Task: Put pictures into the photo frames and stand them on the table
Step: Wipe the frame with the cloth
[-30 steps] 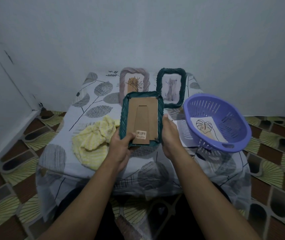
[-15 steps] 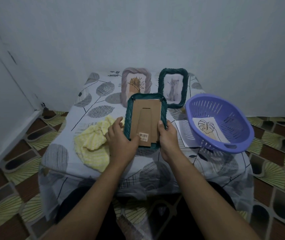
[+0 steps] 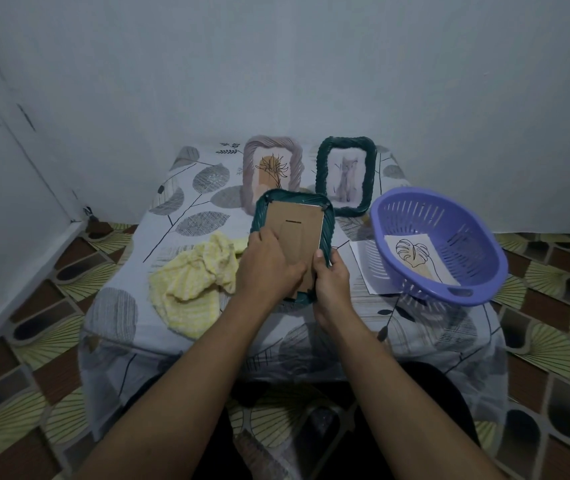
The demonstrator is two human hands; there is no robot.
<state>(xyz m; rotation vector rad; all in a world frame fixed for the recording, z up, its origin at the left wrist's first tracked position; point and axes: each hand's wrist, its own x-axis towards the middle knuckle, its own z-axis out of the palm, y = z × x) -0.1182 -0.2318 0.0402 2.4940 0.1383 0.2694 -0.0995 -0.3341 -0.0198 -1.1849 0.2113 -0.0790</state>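
Third frame in hand, back side up, over the middle of the counter.

The counter (image 3: 179, 341) under its leaf-print cloth carries it all: one purple basket (image 3: 477, 271) on the right with one leaf picture (image 3: 415, 254) inside, one yellow cloth (image 3: 190, 282) on the left, two frames standing at the far edge, the pink frame (image 3: 249, 174) and the dark green frame (image 3: 369, 174), both filled. The teal frame (image 3: 327, 233) makes three. Left hand (image 3: 269, 268) lies pressed on its cardboard backing (image 3: 297, 230), right hand (image 3: 332, 282) grips the near right edge. Best here, I'd say: seat the backing flat, turn every tab over it, then swing out the stand. One sheet of paper (image 3: 363, 268) peeks from under the basket.
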